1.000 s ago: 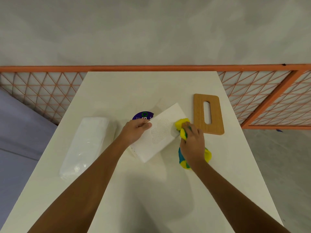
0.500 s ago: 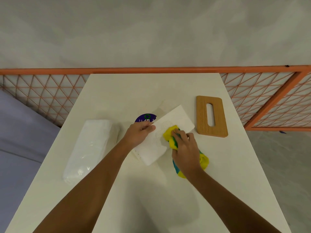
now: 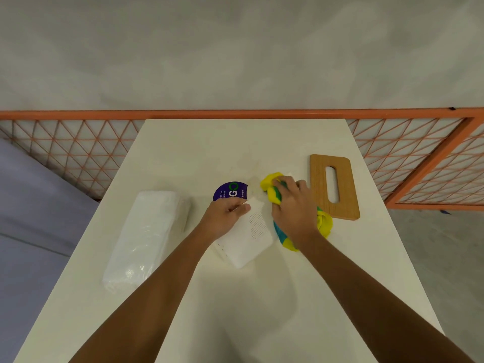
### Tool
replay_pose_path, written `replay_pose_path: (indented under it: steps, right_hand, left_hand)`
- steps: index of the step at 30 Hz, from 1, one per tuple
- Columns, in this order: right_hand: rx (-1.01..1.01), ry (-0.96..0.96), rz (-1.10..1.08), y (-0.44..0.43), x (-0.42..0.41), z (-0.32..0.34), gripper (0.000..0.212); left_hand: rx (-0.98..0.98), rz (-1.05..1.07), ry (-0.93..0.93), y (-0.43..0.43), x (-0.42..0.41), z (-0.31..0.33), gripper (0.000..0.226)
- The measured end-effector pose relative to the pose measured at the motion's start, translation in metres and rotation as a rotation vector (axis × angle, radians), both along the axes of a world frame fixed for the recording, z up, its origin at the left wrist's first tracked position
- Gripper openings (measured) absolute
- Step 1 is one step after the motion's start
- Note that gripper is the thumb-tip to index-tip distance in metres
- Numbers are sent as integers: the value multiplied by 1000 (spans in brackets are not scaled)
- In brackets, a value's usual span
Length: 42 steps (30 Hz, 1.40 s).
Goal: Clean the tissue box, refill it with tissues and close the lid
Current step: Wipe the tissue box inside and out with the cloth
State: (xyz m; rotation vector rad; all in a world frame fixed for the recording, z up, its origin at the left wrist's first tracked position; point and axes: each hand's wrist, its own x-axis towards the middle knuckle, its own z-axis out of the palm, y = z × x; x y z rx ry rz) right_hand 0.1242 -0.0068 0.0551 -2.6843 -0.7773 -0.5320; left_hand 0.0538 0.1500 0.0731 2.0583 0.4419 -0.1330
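Observation:
A white tissue box [image 3: 248,239] lies bottom-up and slanted in the middle of the cream table [image 3: 235,310], a dotted patch on its upper face. My left hand [image 3: 226,216] grips the box's left edge. My right hand [image 3: 294,210] presses a yellow, green and blue cloth [image 3: 273,188] onto the box's far right end. The wooden lid [image 3: 332,186] with a slot lies flat to the right of the box. A clear-wrapped pack of white tissues [image 3: 144,237] rests on the table's left side.
A round purple sticker or packet [image 3: 229,191] peeks out behind my left hand. An orange mesh railing [image 3: 78,148] runs along the table's far end and down the right. The floor drops away past both side edges.
My right hand has slid the cloth from the middle of the box up to its far right end. The left hand has stayed on the box.

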Motion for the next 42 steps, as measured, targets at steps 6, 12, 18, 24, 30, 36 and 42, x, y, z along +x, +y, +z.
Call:
replay_pose_path:
  steps: [6, 12, 18, 24, 30, 36, 42]
  right_hand:
    - [44, 92, -69, -3, 16, 4, 34]
    - [376, 439, -206, -25, 23, 11, 33]
    - [978, 902, -300, -70, 12, 27, 28]
    - [982, 1061, -369, -103, -9, 11, 18]
    - [946, 1174, -384, -112, -31, -7, 7]
    - [923, 1251, -339, -110, -49, -20, 12]
    - [901, 1270, -324, -114, -50, -24, 13]
  left_hand:
    - [-54, 23, -17, -3, -2, -1, 20]
    - [33, -59, -10, -7, -1, 3, 16]
    - [261, -267, 16, -17, -1, 9, 25]
    - [464, -432, 60, -23, -7, 2, 25]
    - [598, -544, 154, -20, -15, -7, 24]
    - [689, -472, 205, -8, -17, -15, 21]
    - [809, -403, 91, -64, -14, -1, 43]
